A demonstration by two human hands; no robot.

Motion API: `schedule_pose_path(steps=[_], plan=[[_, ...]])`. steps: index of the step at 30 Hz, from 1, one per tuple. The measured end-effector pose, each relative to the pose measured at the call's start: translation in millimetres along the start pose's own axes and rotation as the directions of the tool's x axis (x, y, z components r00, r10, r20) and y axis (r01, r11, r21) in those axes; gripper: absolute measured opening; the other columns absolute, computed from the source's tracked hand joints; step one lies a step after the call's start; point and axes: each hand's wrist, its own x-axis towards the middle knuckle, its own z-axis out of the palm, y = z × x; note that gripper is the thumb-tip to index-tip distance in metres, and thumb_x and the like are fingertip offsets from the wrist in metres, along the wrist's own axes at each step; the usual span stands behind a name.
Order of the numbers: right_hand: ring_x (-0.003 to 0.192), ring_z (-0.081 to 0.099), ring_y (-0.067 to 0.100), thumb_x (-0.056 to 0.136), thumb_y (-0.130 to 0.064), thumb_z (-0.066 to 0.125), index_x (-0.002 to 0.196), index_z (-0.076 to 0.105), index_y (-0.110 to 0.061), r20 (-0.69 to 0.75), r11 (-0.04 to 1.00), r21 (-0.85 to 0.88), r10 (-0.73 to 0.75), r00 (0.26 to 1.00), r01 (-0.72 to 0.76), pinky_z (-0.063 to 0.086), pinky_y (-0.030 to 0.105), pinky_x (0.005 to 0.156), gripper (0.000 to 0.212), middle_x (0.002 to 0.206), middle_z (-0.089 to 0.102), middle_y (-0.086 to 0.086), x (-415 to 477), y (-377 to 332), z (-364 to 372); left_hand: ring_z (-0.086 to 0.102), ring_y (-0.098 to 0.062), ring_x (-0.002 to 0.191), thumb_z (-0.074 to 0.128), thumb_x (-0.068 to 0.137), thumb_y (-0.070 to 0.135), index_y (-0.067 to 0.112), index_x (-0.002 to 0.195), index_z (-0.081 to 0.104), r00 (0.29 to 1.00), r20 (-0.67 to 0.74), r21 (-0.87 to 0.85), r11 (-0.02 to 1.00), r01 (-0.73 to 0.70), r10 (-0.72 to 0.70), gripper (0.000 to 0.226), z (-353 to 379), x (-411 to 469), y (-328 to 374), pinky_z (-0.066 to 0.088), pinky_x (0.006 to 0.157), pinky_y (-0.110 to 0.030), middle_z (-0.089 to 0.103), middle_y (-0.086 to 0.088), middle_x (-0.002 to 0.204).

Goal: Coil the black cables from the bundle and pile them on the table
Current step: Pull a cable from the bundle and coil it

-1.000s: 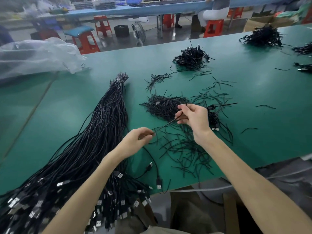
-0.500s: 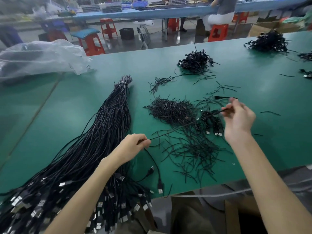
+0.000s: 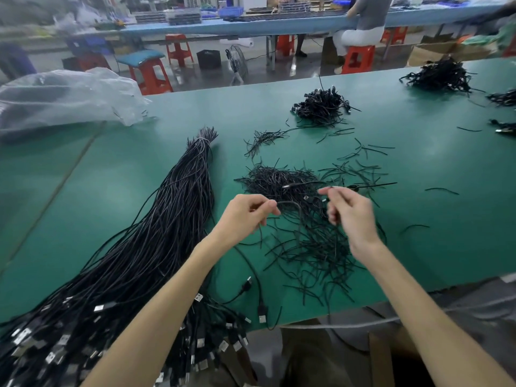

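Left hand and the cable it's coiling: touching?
Touching. The head view shows the left hand pinching the cable at its fingertips, with no gap.

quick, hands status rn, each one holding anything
Left hand: pinching a thin black cable.
Right hand: fingers curled, blurred; grip cannot be told.

I'm seeing the cable bundle [image 3: 173, 219] lying on the green table [image 3: 418, 191], running from 7 toward 11 o'clock, tied at its far tip. One black cable [image 3: 290, 203] is arching between my left hand [image 3: 245, 213] and right hand [image 3: 349, 216]. A coiled pile [image 3: 321, 107] is sitting at 1 o'clock.
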Motion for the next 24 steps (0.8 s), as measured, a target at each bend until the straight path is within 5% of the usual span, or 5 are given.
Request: schedule_pose_path(steps=[4, 7, 11, 17, 24], plan=[[0.059, 0.048, 0.012, 0.105, -0.016, 0.055, 0.098, 0.076, -0.019, 0.127, 0.995, 0.017, -0.104, 0.986, 0.103, 0.042, 0.024, 0.053, 0.022, 0.061, 0.054, -0.007, -9.5, -7.0, 32.1, 0.073, -0.028, 0.1, 0.051, 0.108, 0.032, 0.009, 0.123, 0.072, 0.966, 0.222, 0.117, 0.987, 0.111, -0.135, 0.035, 1.1, -3.0, 6.1, 0.056, 0.095, -0.042, 0.077, -0.005, 0.112], [0.056, 0.052, 0.009, 0.104, -0.02, 0.058, 0.098, 0.076, -0.023, 0.208, 0.982, -0.056, -0.167, 0.964, 0.183, 0.044, 0.022, 0.052, 0.019, 0.061, 0.058, -0.007, -17.7, -10.8, 47.6, 0.065, -0.016, 0.124, 0.033, 0.109, 0.047, 0.011, 0.145, 0.054, 0.933, 0.311, -0.335, 0.898, 0.287, -0.182, 0.055, 11.3, -13.4, 12.3, 0.044, 0.114, -0.035, 0.066, -0.004, 0.138], [0.053, 0.05, 0.01, 0.102, -0.022, 0.061, 0.099, 0.076, -0.022, 0.388, 0.957, -0.143, -0.182, 0.904, 0.254, 0.043, 0.025, 0.053, 0.015, 0.061, 0.059, -0.004, -32.1, -8.1, 61.4, 0.059, -0.032, 0.131, 0.025, 0.111, 0.044, -0.007, 0.142, 0.046, 0.952, 0.157, -0.829, 0.488, 0.273, -0.264, 0.064, 18.7, -9.6, 22.5, 0.04, 0.117, -0.044, 0.062, -0.022, 0.14], [0.048, 0.042, 0.008, 0.103, -0.025, 0.061, 0.08, 0.073, -0.021, 0.478, 0.968, -0.143, -0.116, 0.87, 0.207, 0.035, 0.017, 0.051, 0.026, 0.053, 0.051, -0.006, -44.4, 1.5, 65.1, 0.047, -0.007, 0.057, 0.045, 0.108, 0.031, 0.012, 0.101, 0.063, 0.958, 0.184, -0.977, 0.063, 0.203, -0.221, 0.027, -6.2, -8.7, 18.7, 0.053, 0.061, -0.021, 0.052, 0.009, 0.073], [0.049, 0.033, 0.013, 0.102, -0.032, 0.062, 0.077, 0.07, -0.011, 0.512, 0.988, -0.075, -0.081, 0.855, 0.138, 0.031, 0.023, 0.049, 0.034, 0.052, 0.042, -0.007, -44.1, 7.1, 65.1, 0.025, -0.007, 0.048, 0.048, 0.106, 0.039, 0.018, 0.084, 0.059, 0.98, 0.188, -0.94, 0.278, 0.199, -0.067, 0.032, -8.2, -20.8, 16.7, 0.031, 0.05, -0.02, 0.03, 0.011, 0.058]])
